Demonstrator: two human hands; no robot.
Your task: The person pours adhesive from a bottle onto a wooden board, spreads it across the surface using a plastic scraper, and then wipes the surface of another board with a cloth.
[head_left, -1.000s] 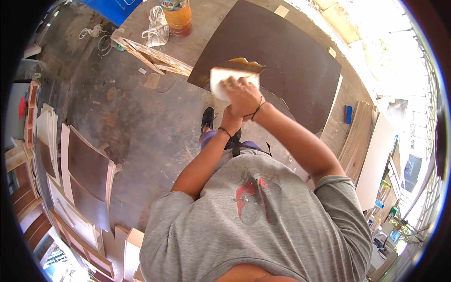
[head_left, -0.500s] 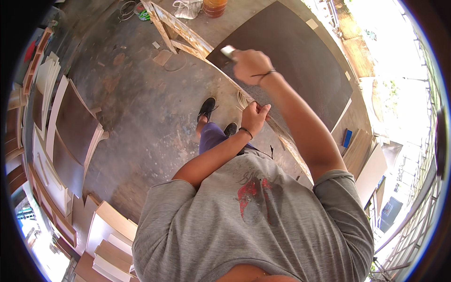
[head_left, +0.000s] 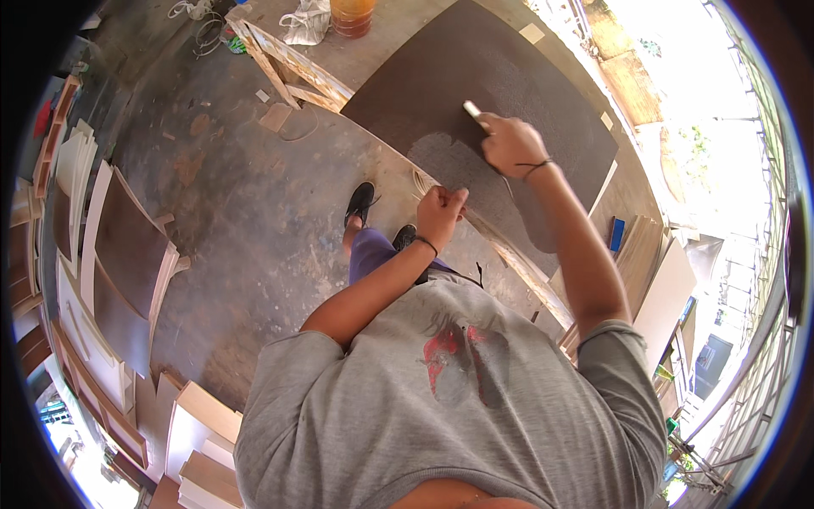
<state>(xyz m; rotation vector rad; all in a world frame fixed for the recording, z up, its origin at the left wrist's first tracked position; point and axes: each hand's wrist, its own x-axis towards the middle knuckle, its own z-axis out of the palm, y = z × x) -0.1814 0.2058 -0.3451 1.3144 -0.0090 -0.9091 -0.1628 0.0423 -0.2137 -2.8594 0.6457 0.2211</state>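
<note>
A large dark brown board (head_left: 509, 76) lies flat on a wooden stand in front of me. My right hand (head_left: 509, 144) is closed around a small white flat scraper (head_left: 471, 109) and rests on the board, beside a duller grey patch (head_left: 441, 157) on its surface. My left hand (head_left: 441, 212) is clenched at the near edge of the board, by some thin curled strips (head_left: 420, 181); what it grips is not clear. My feet in black shoes (head_left: 360, 204) stand on the concrete floor below.
Stacks of pale and brown panels (head_left: 102, 254) lean along the left wall. A wooden frame (head_left: 284, 64), an orange container (head_left: 352, 15) and a plastic bag (head_left: 305, 21) lie beyond the board. More boards (head_left: 653, 271) stand at the right.
My right hand has slid farther out over the board with the white scraper, and my left hand has dropped from the scraper to the board's near edge. The view has shifted.
</note>
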